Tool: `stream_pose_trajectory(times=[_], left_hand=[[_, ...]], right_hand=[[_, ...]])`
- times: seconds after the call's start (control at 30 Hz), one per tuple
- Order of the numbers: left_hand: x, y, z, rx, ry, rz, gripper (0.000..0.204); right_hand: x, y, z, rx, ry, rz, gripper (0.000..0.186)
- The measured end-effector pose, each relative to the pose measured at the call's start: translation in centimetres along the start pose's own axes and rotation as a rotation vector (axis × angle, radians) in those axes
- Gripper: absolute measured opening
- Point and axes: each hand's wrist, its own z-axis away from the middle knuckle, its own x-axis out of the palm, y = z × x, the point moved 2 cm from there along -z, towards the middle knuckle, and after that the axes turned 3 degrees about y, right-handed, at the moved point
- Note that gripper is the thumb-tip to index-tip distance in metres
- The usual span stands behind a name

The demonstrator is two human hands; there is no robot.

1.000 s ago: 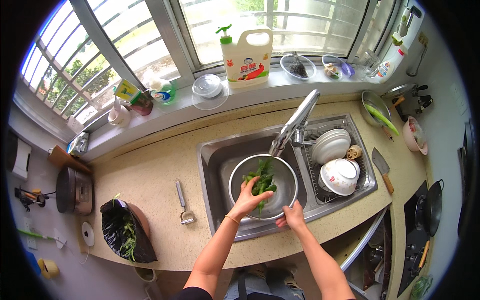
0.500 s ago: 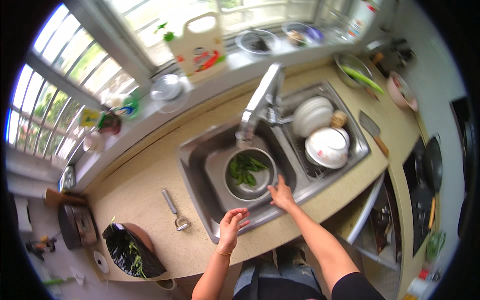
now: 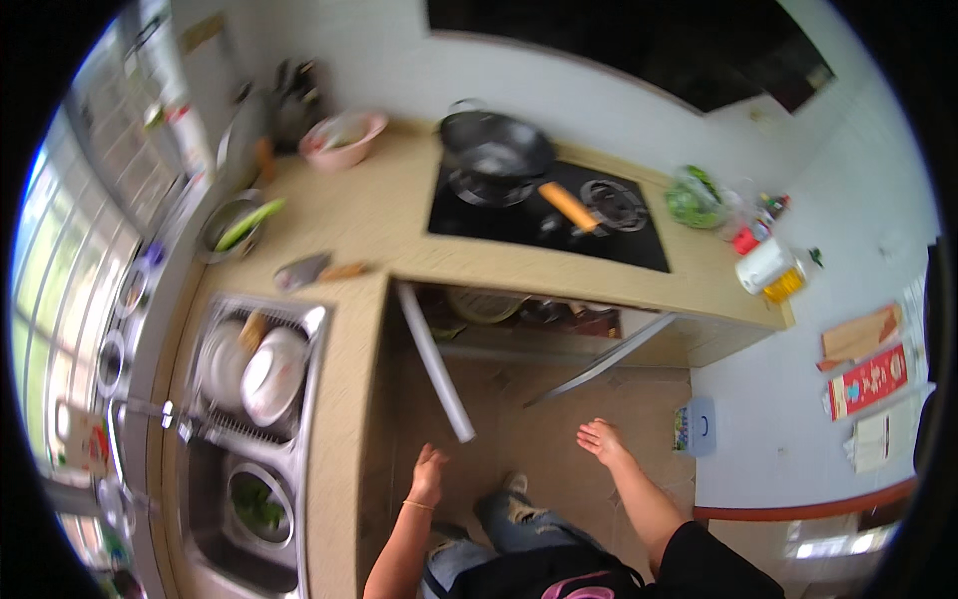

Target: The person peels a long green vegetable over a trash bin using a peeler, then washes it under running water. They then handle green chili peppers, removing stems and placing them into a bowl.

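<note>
Both hands, left hand (image 3: 429,474) and right hand (image 3: 602,441), hang open and empty near the steel bowl (image 3: 258,501) of wet greens

Empty left hand (image 3: 429,473) and right hand (image 3: 602,440) above the floor (image 3: 539,399).

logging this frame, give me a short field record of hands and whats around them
left hand: empty, open, in the air beside the counter edge
right hand: empty, open, over the floor
sink: metal bowl of greens inside
dish rack: white dishes
stove: black wok
counter: cleaver
</note>
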Motion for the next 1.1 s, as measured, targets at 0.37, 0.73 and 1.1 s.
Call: stream_pose_trajectory(times=[0.37,0.73,1.1], left_hand=[[12.5,-2.8,-10.0,-0.038,0.105,-0.389,0.014],[27.7,-2.1,-20.4,-0.110,-0.048,-0.122,0.005],[42.9,-6.3,-23.6,-0.644,-0.084,0.414,0.088]], right_hand=[[2.0,-9.5,-14.0,0.073,-0.229,-0.001,0.041],[5.8,-19.6,-16.2,-0.048,-0.754,0.257,0.060],[-23.5,-30.6,-22.0,-0.157,-0.419,0.316,0.032]])
